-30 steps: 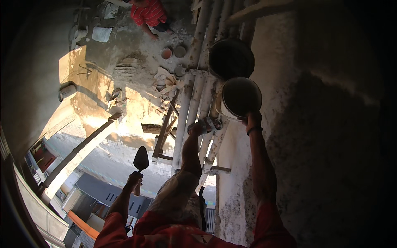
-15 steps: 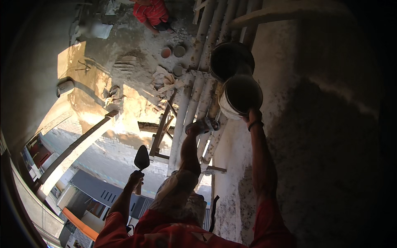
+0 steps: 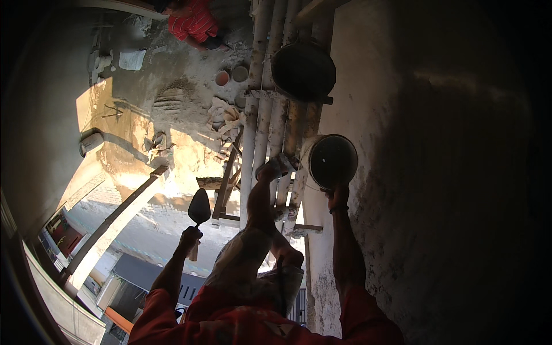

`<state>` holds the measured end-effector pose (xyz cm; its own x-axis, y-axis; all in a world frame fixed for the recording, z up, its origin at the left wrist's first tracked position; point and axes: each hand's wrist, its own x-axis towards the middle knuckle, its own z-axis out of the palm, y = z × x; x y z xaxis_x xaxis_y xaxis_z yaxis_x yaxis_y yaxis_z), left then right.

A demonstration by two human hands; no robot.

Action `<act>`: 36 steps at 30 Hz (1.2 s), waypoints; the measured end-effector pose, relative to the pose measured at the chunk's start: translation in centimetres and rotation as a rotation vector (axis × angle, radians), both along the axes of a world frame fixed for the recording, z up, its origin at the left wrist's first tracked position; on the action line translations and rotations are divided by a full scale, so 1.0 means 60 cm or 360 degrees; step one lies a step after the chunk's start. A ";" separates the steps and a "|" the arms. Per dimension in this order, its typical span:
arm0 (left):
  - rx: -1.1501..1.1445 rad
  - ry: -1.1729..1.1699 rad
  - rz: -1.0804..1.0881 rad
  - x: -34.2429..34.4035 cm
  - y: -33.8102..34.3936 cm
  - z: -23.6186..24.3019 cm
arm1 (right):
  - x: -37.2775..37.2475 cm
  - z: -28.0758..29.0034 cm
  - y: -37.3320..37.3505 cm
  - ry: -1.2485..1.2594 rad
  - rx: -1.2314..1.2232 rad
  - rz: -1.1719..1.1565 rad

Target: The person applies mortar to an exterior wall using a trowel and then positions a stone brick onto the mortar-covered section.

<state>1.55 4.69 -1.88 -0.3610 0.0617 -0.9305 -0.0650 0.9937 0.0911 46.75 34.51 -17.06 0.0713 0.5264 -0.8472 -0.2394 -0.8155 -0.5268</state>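
My left hand is closed around the handle of a trowel, its dark pointed blade held up and away from me. With my right hand I grip the near rim of a pale bucket, beside the wall. The bucket's dark mouth faces up; how much is inside I cannot tell. Beyond it, apart from the bucket, a round black tub rests on the scaffold poles. Its dark contents are hard to make out.
My feet stand on the narrow poles, high above the floor. A rough wall rises at the right. Below are a person in red, small buckets, crumpled sacks and a wooden trestle. A concrete beam crosses at left.
The bucket has come back toward me, away from the tub, which it overlapped before. The trowel stays in my left hand, nearly unmoved. My view has shifted slightly.
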 end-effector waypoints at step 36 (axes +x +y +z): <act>0.1296 -0.0452 -0.2826 0.430 0.535 -0.520 | 0.055 -0.161 -0.991 -0.0127 -0.0270 -0.2450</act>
